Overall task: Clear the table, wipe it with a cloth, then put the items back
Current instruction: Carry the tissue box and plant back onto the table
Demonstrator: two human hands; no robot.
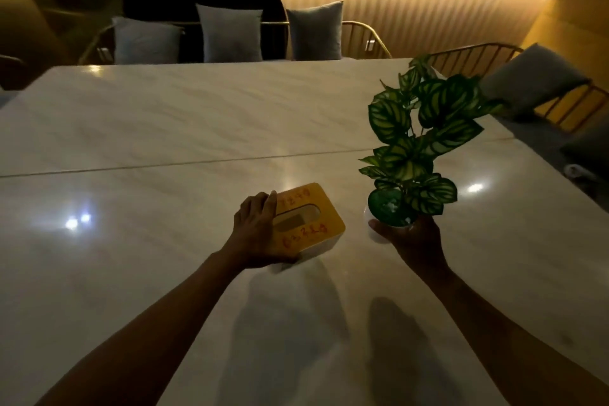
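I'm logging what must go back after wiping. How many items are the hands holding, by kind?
Tissue box, gripped by the left hand: 1
Potted plant, held by the right hand: 1
Total: 2

Pot point(392, 224): small, white, mostly hidden between the plant's point(418, 132) lowest leaves and the right hand point(413, 237) beneath it; shape not readable. Tissue box point(308, 219), left of the pot: near-left end covered by the left hand point(255, 231); orange markings on the lid illegible; slot contents unclear. Table point(164, 128): near and left edges cut off by the frame. Pale object point(575, 171), far right of the pot: too dim to identify.
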